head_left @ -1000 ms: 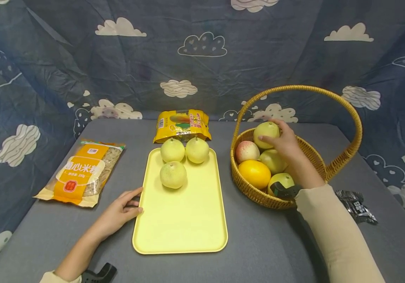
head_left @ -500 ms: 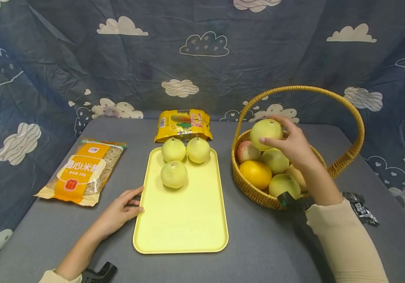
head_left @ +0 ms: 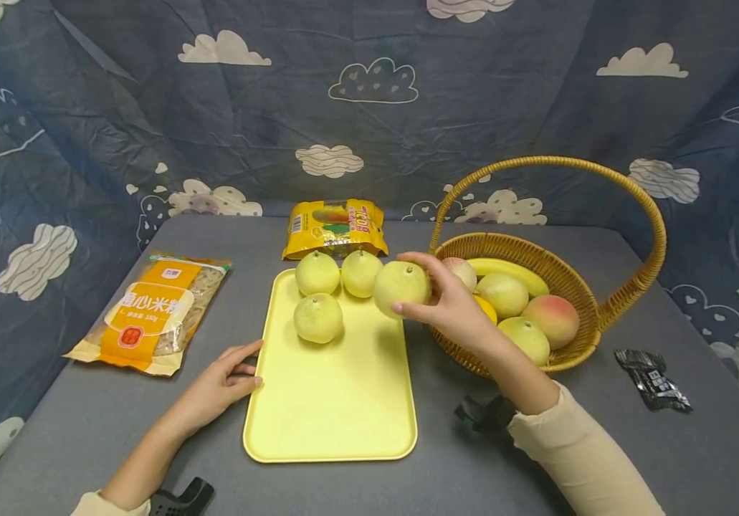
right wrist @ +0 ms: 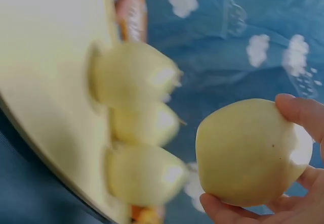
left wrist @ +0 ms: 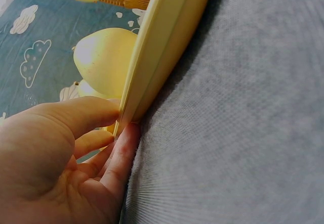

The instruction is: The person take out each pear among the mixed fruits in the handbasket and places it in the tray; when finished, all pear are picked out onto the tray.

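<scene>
My right hand [head_left: 456, 304] grips a round yellow-green pear [head_left: 401, 288] above the tray's right edge, thumb on its near side and fingers behind. In the right wrist view this pear [right wrist: 248, 153] fills the space between thumb and fingers. Three similar pears, one of them in front [head_left: 318, 318], sit at the far end of the yellow tray [head_left: 330, 416]. My left hand [head_left: 217, 383] pinches the tray's left rim; the left wrist view shows the thumb [left wrist: 93, 114] at the rim and fingers below it.
A wicker basket [head_left: 585, 344] with a tall handle stands right, holding a banana [head_left: 511, 272], a peach [head_left: 551, 320] and other fruit. A noodle bag [head_left: 150, 315] lies left, a yellow snack packet [head_left: 335, 228] behind the tray, and black packets [head_left: 653, 380] far right.
My right hand has lifted the pear out of the basket and carried it left and toward me, over the tray's right edge. The left hand has stayed at the tray's rim.
</scene>
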### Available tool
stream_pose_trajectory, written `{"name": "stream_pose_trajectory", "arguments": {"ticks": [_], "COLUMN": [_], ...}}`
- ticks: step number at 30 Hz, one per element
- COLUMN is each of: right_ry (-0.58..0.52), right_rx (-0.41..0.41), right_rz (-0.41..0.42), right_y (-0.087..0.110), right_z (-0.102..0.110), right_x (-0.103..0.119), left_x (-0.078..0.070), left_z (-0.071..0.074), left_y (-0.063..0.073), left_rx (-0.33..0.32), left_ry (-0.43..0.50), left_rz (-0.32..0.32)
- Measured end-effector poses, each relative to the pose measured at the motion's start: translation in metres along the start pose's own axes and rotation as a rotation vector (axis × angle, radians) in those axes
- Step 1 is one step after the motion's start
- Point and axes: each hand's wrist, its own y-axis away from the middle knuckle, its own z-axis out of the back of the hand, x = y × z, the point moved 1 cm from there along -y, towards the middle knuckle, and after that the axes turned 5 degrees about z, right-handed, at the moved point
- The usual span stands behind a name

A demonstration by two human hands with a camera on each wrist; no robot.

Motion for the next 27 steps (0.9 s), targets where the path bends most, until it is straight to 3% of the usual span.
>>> {"name": "stream_pose_trajectory", "arguments": {"ticks": [5,12,19,27], "right_ry": [0.068,0.129,0.2,0.183], "right_rx": [0.015,0.014,-0.006,0.05], "right_rz": [-0.04,-0.095,-0.071,-0.092], "right_y": [-0.004,-0.009,-0.011,-0.012], "right_z": [-0.028,-0.05,-0.056,-0.057], "right_x": [-0.028,-0.06,-0.067,-0.07], "left_x": [0.0,0.0,-0.001,0.0], "left_z": [0.0,0.001,0.001,0.0], "left_y": [-0.001,0.0,0.0,0.0], "left_rx": [0.008,0.002,0.01,0.02], "left_ry": [-0.001,-0.005,-0.01,0.001], "left_rz": [0.004,0.016,0.007,0.018]}}
